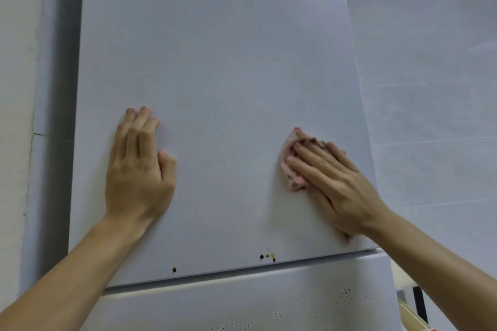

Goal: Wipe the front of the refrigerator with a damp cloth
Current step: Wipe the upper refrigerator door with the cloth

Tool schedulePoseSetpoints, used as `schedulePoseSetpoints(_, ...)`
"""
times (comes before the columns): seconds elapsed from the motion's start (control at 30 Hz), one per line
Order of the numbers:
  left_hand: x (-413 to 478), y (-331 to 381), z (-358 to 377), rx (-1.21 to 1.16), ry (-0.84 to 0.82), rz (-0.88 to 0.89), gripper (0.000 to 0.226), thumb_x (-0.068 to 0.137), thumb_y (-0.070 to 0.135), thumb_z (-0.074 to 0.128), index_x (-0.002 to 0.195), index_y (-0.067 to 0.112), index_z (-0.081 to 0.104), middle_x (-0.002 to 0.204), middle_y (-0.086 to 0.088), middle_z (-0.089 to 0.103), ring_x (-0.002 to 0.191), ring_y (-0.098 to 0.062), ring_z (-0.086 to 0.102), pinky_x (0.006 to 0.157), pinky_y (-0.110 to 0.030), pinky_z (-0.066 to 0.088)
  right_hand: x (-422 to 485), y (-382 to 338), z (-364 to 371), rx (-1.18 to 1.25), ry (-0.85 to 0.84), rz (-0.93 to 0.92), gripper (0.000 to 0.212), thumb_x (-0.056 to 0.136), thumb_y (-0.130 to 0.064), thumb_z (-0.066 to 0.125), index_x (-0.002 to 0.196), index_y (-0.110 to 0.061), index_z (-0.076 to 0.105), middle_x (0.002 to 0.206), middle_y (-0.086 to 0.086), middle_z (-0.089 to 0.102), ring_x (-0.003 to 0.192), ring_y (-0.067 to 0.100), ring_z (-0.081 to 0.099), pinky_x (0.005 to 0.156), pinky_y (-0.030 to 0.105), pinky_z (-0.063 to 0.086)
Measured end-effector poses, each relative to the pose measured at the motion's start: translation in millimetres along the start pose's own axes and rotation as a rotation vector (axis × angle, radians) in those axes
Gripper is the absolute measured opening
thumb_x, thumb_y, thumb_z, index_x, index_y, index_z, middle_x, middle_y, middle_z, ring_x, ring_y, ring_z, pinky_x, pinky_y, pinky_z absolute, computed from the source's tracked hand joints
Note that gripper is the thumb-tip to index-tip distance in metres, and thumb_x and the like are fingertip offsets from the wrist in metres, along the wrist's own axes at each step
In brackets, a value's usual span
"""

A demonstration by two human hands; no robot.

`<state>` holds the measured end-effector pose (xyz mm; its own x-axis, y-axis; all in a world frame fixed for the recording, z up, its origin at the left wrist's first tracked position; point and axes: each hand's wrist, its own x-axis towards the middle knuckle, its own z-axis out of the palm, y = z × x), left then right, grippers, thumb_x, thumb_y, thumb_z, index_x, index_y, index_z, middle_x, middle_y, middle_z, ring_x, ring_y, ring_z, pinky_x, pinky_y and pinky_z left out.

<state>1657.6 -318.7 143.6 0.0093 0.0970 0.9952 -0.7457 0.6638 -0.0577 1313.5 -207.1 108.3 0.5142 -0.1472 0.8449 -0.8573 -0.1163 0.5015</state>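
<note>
A pale grey tiled wall (435, 88) stands to the right and a cream wall (16, 88) to the left, with a white fridge between them filling most of the view. Its upper door (215, 62) is a flat white panel; a dark gap separates it from the lower door (242, 303) beneath.

The left hand (138, 166) lies flat against the upper door, left of centre, fingers straight and close together pointing up, thumb set apart to the right; it holds nothing.

The right hand (330, 185) presses a cloth (291, 161) against the same door, near its right edge. The fingers are stretched out flat over the cloth, pointing up and to the left. The cloth is pink with a darker pattern, bunched small, and shows only past the fingertips and below the forefinger; the rest is hidden under the hand.

Near the bottom edge of the upper door sit brown spots (269, 256), a small cluster below and between the hands, and one lone spot (174, 269) further left. Fine speckles (347, 294) dot the lower door. At the bottom right corner a bit of something pale and a dark strip show, too cut off to tell.
</note>
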Motion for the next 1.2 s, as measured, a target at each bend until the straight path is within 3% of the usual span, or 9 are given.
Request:
schedulePoseSetpoints(0.17,0,1,1,-0.006,-0.008,-0.014,0.057,0.096,0.013,0.041,0.150,-0.004,0.044,0.164,-0.021,0.039,0.158,-0.038,0.027,0.132,-0.050,0.018,67,39,-18,0.139,0.213,0.561,0.054,0.110,-0.016,0.047,0.160,-0.034,0.042,0.176,0.001,0.015,0.164,0.016,0.008,0.133,0.047,0.000)
schedulePoseSetpoints(0.3,1,2,1,-0.008,-0.012,-0.022,0.057,0.096,0.011,0.043,0.150,-0.005,0.045,0.164,-0.021,0.039,0.158,-0.038,0.028,0.132,-0.050,0.018,116,50,-23,0.207,0.262,0.768,0.057,0.108,-0.021,0.042,0.160,-0.042,0.038,0.178,0.000,-0.001,0.164,0.016,-0.004,0.133,0.040,-0.005)
schedulePoseSetpoints(0.4,0,0,1,-0.007,-0.012,-0.022,0.057,0.096,0.012,0.042,0.150,-0.005,0.045,0.164,-0.021,0.040,0.158,-0.038,0.028,0.132,-0.050,0.018,114,41,-16,0.148,0.261,0.729,0.057,0.109,-0.021,0.044,0.164,-0.031,0.034,0.177,0.007,0.005,0.164,0.021,-0.001,0.133,0.042,-0.001)
schedulePoseSetpoints(0.53,1,1,1,-0.010,-0.017,-0.023,0.057,0.097,0.015,0.041,0.151,-0.004,0.044,0.164,-0.020,0.039,0.158,-0.037,0.027,0.132,-0.049,0.018,79,-2,5,0.097,0.237,0.406,0.053,0.109,-0.021,0.048,0.161,-0.013,0.042,0.172,0.012,0.025,0.162,0.026,0.018,0.132,0.047,0.017)
schedulePoseSetpoints(0.73,1,1,-1,-0.017,-0.021,-0.033,0.058,0.097,0.019,0.039,0.150,-0.004,0.046,0.164,-0.019,0.040,0.158,-0.035,0.027,0.132,-0.046,0.018,41,-18,12,0.052,0.151,-0.011,0.038,0.107,-0.024,0.059,0.145,-0.020,0.063,0.161,0.007,0.047,0.154,0.025,0.041,0.124,0.043,0.037)
schedulePoseSetpoints(0.83,1,-1,-1,-0.017,-0.020,-0.029,0.058,0.097,0.019,0.040,0.151,-0.002,0.045,0.165,-0.018,0.039,0.159,-0.033,0.026,0.133,-0.041,0.015,69,12,2,0.005,0.260,0.254,0.042,0.108,-0.024,0.059,0.150,-0.016,0.058,0.165,0.013,0.041,0.155,0.031,0.037,0.123,0.051,0.035)
schedulePoseSetpoints(0.97,0,1,-1,-0.015,-0.013,-0.030,0.056,0.097,0.015,0.043,0.150,-0.002,0.045,0.165,-0.018,0.039,0.159,-0.034,0.026,0.133,-0.044,0.016,114,27,-5,0.047,0.196,0.732,0.053,0.111,-0.049,0.039,0.163,-0.047,0.028,0.178,0.003,-0.005,0.163,0.023,-0.014,0.131,0.043,-0.012)
schedulePoseSetpoints(1.1,0,2,-1,-0.010,-0.001,-0.025,0.055,0.097,0.012,0.044,0.149,-0.004,0.046,0.164,-0.020,0.040,0.159,-0.036,0.027,0.132,-0.048,0.019,132,17,3,0.025,0.184,0.683,0.057,0.113,-0.047,0.030,0.168,-0.035,0.020,0.178,0.007,-0.001,0.164,0.023,-0.009,0.132,0.040,-0.010)
schedulePoseSetpoints(1.2,0,1,-1,-0.015,0.002,-0.021,0.055,0.096,0.011,0.044,0.148,-0.005,0.047,0.163,-0.021,0.041,0.158,-0.038,0.028,0.132,-0.050,0.020,122,-11,13,-0.006,0.195,0.474,0.057,0.112,-0.036,0.039,0.165,-0.015,0.033,0.173,0.015,0.021,0.163,0.031,0.012,0.133,0.046,0.007)
